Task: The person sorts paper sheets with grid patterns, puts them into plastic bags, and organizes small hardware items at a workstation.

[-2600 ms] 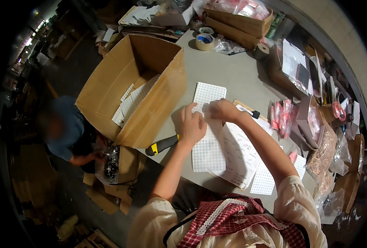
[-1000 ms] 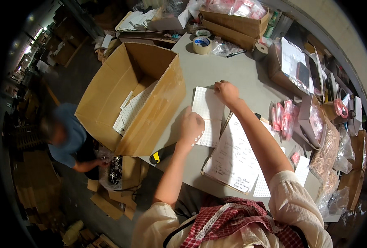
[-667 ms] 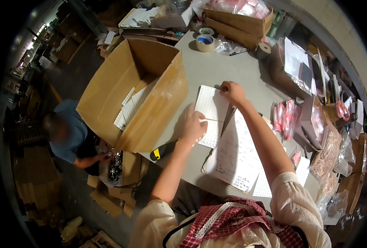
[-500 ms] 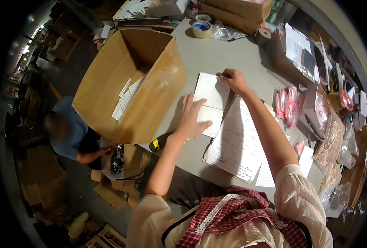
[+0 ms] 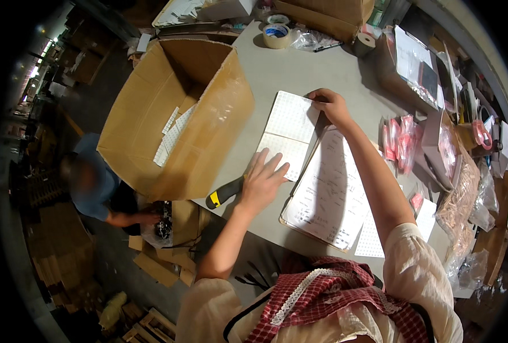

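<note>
Two white label sheets, or one sheet with a crease across it (image 5: pixel 291 117), lie on the grey table with rows of small printed marks. My left hand (image 5: pixel 263 182) rests on the near part, fingers spread and pressed flat. At the far right corner, my right hand (image 5: pixel 329 106) pinches the sheet's edge between thumb and fingers. Beside my left hand is a black and yellow tool handle (image 5: pixel 224 193), its other end hidden under the hand. A clipboard of handwritten papers (image 5: pixel 325 197) lies to the right, beneath my right forearm.
A tall open cardboard box (image 5: pixel 214 126) with more white sheets (image 5: pixel 176 134) inside stands at the left. Tape rolls (image 5: pixel 276 37) sit at the back. Pink packets (image 5: pixel 401 143) and boxes line the right side. Lower left, another person (image 5: pixel 94 183) handles a plastic bag.
My left hand has slid toward me and lies flatter on the sheet, uncovering more of its near half. The black and yellow handle shows more. My right hand stays at the far corner.
</note>
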The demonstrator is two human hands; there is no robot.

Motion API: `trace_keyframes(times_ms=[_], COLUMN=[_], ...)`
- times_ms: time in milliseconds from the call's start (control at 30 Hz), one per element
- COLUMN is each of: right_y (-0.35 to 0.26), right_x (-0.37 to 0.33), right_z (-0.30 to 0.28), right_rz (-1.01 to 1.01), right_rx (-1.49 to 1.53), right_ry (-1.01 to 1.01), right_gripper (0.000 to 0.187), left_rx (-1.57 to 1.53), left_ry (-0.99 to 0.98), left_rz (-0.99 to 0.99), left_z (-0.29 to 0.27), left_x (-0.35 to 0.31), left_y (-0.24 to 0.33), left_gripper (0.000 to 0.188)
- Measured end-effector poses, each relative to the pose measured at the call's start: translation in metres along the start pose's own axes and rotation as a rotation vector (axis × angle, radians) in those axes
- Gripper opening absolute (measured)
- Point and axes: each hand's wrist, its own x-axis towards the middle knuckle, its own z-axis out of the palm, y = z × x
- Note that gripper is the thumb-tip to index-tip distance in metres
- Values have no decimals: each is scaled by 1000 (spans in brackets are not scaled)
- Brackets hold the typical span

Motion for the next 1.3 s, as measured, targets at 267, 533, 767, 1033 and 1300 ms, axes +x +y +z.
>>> trace_keyframes(times_ms=[267,533,767,1033,1300], right_y=[-14,-34,-25,-23,10], right_x=[-87,-298,-421,-488,-503], right_z=[-45,-124,-116,-95,-144], right_rz=[-217,-117,-139,8,-351], right_rx=[-360,-557,-618,-596,-716], right_ry=[138,129,149,-27,-357], right_gripper=[37,19,31,40,43], left_rx=[87,100,193,-65,99], left_ry=[208,291,-88,-13,-24], left_rz=[-129,-194,-206,-234,-335], left_z=[31,60,32,34,36], left_x=[18,51,54,-29,-81], left_y=[-27,-40,-20,89,108], left_gripper=[27,26,56,69,71])
